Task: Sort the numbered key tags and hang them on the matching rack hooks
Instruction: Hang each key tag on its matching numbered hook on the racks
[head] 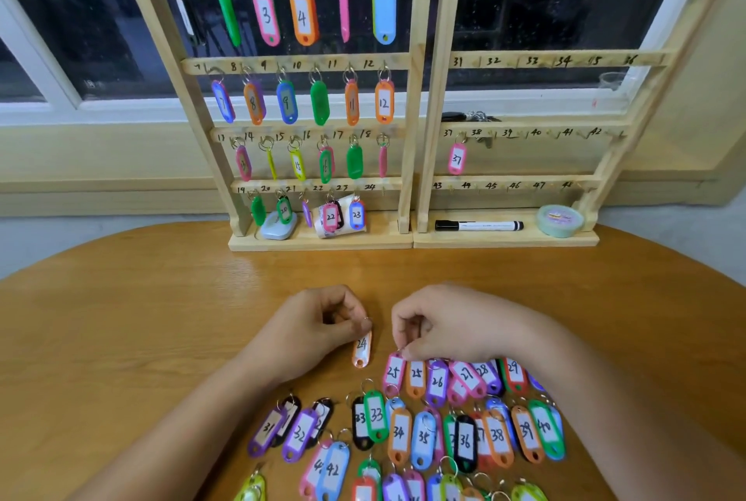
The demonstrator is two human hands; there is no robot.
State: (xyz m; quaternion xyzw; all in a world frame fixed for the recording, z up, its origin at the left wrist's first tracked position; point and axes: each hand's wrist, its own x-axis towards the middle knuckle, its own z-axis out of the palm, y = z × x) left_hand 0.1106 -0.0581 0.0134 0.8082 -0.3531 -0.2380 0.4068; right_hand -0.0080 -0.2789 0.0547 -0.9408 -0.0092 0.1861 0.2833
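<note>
1. Table (161,319): orange-brown wood with fine straight grain, a smooth top and a rounded far edge.
2. Left rack (415,96): pale unfinished wood, two upright posts and four flat rails with hand-inked numbers and wire hooks. Glossy oval plastic tags hang on metal rings under numbers 1 through 23.
3. Right rack (516,61): same build, touching the left rack at the base, with rails numbered from 25 to 48.
4. Loose key tags (497,436): overlapping rows on the near table, in mixed colours, each with a white paper label and a split ring.
5. Left hand (319,323): fingers curled, thumb and forefinger pinching the ring of tag 24.
6. Right hand (452,323): fingers curled downward, tips pinched at the ring of pink tag 25.
7. Marker (478,225): a black-and-white cylinder lying on the right rack's base.
8. Tub (560,220): round, pale green and lidded, beside the marker.
9. Tag 24 (361,351): orange, hanging from the left hand just above the table.
10. Pink tag 25 (393,373): lies flat at the left end of the top row.
11. Tag 37 (457,158): pink, hanging on the right rack.
</note>
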